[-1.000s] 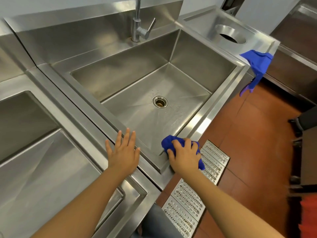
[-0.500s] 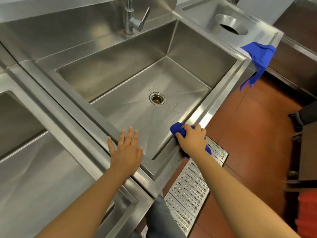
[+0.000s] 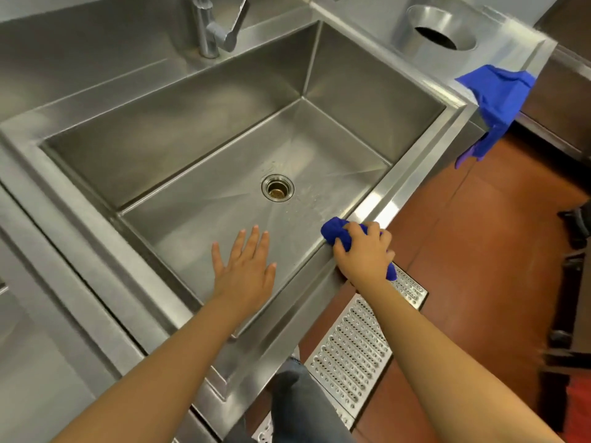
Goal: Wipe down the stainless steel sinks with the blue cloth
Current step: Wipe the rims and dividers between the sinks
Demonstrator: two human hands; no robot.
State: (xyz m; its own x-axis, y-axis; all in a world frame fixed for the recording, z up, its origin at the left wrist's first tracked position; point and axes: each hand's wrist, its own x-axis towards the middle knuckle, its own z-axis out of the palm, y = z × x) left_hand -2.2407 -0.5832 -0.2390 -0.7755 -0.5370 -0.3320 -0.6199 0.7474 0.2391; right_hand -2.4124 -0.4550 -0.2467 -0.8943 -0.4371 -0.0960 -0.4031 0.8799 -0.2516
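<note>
Head view: right hand (image 3: 364,251) is clenched around the bunched blue cloth (image 3: 335,233), pressed on the sink (image 3: 198,148) front rim. The unwiped rim runs away to the upper right. Left hand (image 3: 244,268), fingers spread and empty, apparently hovers over the basin.

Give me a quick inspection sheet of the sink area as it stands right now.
Surface: stainless sink, droplets near the drain.
Job's things: blue cloth bunched on the front rim.
Clutter: blue glove draped over the counter corner.
Grippers: right hand grips the cloth; left hand open, fingers spread, over the basin.
Cables: nothing seen.
Surroundings: faucet, round counter opening, perforated floor grate, red floor.
</note>
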